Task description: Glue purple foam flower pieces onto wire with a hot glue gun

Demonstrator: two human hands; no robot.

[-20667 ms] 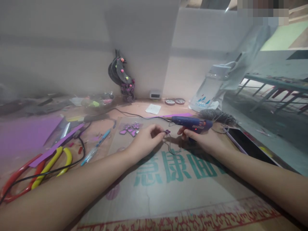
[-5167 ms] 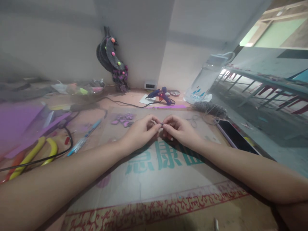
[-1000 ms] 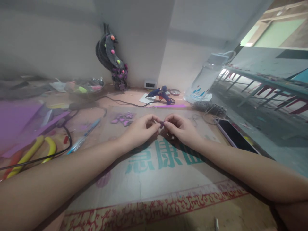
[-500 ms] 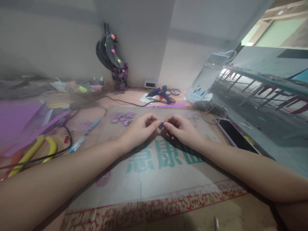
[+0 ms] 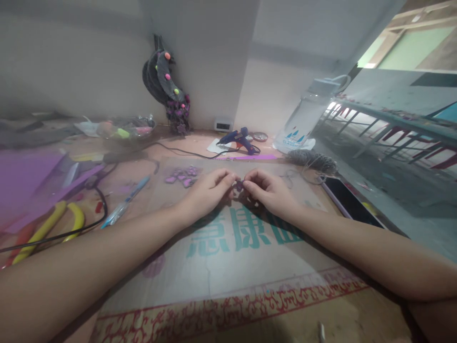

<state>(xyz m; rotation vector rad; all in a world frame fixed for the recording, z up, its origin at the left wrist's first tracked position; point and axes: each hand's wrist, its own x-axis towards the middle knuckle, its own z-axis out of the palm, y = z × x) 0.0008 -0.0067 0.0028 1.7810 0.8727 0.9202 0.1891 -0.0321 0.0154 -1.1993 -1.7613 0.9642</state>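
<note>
Between my fingertips is a small dark purple piece, shaped somewhat like a flower. My left hand pinches it from the left, thumb against the fingers. From the other side my right hand holds its edge between thumb and forefinger. Both hands rest low over a cardboard sheet printed with green characters and a red border. Left of my left hand lie several small purple cut-outs with dark edging, some of them flower-shaped.
Behind my hands stand a blue glue gun and a water bottle. Grey yarn and a phone lie at the right. A pen, yellow-handled scissors or pliers and purple sheets are at the left. A grey crescent decoration leans on the wall.
The small purple piece has turned slightly and shows more of its shape between my fingertips. My left fingers have shifted a little; my arms stay in place.
</note>
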